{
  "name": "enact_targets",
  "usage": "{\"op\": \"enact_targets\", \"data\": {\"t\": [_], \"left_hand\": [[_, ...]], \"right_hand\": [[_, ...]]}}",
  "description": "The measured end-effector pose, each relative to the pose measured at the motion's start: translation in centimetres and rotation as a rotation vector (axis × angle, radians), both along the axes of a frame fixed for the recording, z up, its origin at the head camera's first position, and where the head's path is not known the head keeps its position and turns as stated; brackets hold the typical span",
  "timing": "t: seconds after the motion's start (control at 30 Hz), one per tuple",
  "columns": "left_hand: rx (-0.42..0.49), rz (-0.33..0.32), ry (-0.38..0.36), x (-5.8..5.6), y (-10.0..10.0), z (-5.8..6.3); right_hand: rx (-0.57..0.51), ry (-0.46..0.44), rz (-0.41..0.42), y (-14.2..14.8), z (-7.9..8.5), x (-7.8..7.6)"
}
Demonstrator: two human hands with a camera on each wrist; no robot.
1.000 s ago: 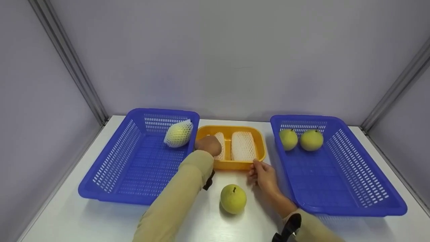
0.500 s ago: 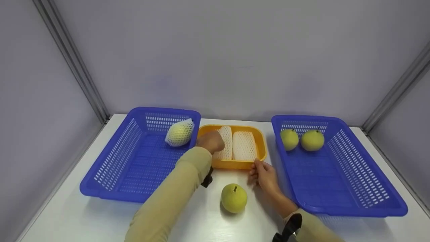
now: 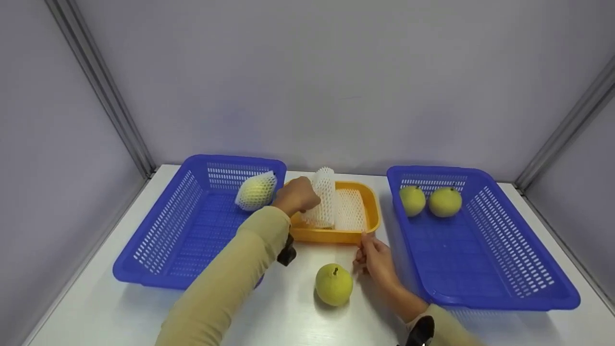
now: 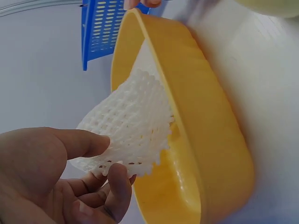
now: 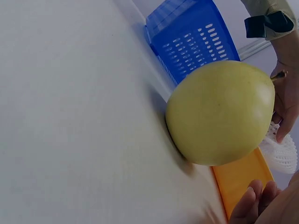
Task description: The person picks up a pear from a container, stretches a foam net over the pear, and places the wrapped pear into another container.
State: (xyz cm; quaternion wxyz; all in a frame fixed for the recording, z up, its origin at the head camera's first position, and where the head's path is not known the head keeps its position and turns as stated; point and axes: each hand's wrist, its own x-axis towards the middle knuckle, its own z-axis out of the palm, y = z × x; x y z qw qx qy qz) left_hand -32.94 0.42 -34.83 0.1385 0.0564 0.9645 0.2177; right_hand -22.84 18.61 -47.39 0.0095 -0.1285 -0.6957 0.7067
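Note:
My left hand [image 3: 295,196] pinches a white foam fruit net [image 3: 325,199] between thumb and fingers, its far end raised above the yellow tray [image 3: 331,236]. In the left wrist view the foam net [image 4: 131,112] slants over the tray's rim, its lower part still inside. A second foam net [image 3: 350,211] lies flat in the tray's right half. At the front right corner, my right hand [image 3: 379,262] grips the tray's rim with thumb and forefinger, the other fingers curled. On the table in front of the tray stands a bare yellow-green pear [image 3: 333,284], stem up.
To the left is a blue basket [image 3: 144,276] with one net-wrapped pear [image 3: 255,191] at its back right. Another blue basket [image 3: 499,300] on the right has two bare pears [image 3: 445,202] at its back. A grey wall [image 3: 336,86] rises behind.
My left hand has drawn the foam net up from the tray's left side, so it now stands above the back rim. The right hand stays at the tray's corner; the pears have not moved.

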Motion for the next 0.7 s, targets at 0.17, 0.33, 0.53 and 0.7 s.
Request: {"op": "enact_targets", "data": {"t": [0.17, 0.33, 0.53, 0.7], "left_hand": [[0.016, -0.005, 0.018, 0.4, -0.1, 0.3], [0.085, -0.005, 0.093, 1.0, -0.3, 0.7], [0.247, -0.001, 0.238, 2.3, -1.1, 0.7], [0.390, -0.100, 0.387, 3.8, -1.3, 0.4]], "right_hand": [[0.050, 0.042, 0.004, -0.7, 0.6, 1.3], [0.100, 0.135, 0.017, -1.1, 1.3, 2.3], [0.132, 0.182, 0.042, -1.4, 2.7, 3.2], [0.093, 0.178, 0.078, -1.6, 4.3, 3.8]]}}
